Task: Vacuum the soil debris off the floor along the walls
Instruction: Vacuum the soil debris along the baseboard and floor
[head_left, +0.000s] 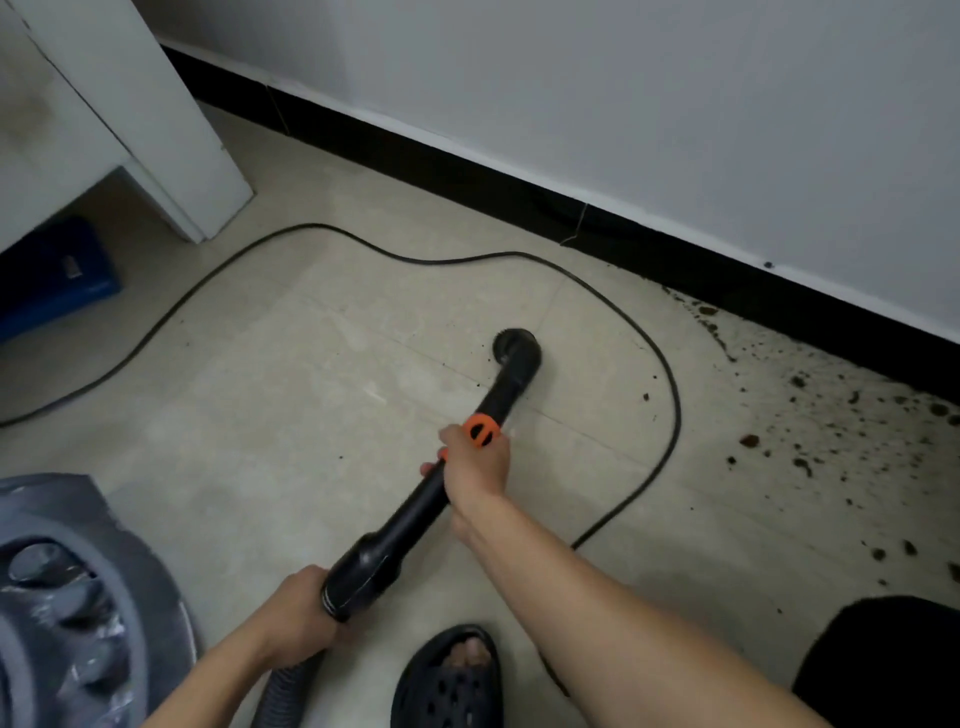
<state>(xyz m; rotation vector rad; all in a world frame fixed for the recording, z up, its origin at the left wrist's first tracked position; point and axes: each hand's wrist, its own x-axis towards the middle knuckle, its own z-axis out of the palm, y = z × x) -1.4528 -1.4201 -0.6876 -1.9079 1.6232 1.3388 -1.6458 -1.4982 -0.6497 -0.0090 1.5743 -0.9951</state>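
Note:
A black vacuum wand (415, 519) with an orange collar (483, 430) slants across the beige tile floor. Its round brush nozzle (514, 347) rests on the tiles in the middle of the view, well left of the dirt. My right hand (475, 465) grips the wand just below the orange collar. My left hand (298, 616) grips the thick rear end, where the ribbed hose (283, 691) joins. Dark soil debris (831, 415) lies scattered along the black baseboard (519, 187) at the right.
The grey vacuum body (67, 597) stands at lower left. A black power cord (670, 395) loops over the floor around the nozzle. A white cabinet (130, 114) with a blue object (52, 280) under it is at upper left. My black sandal (449, 680) shows below.

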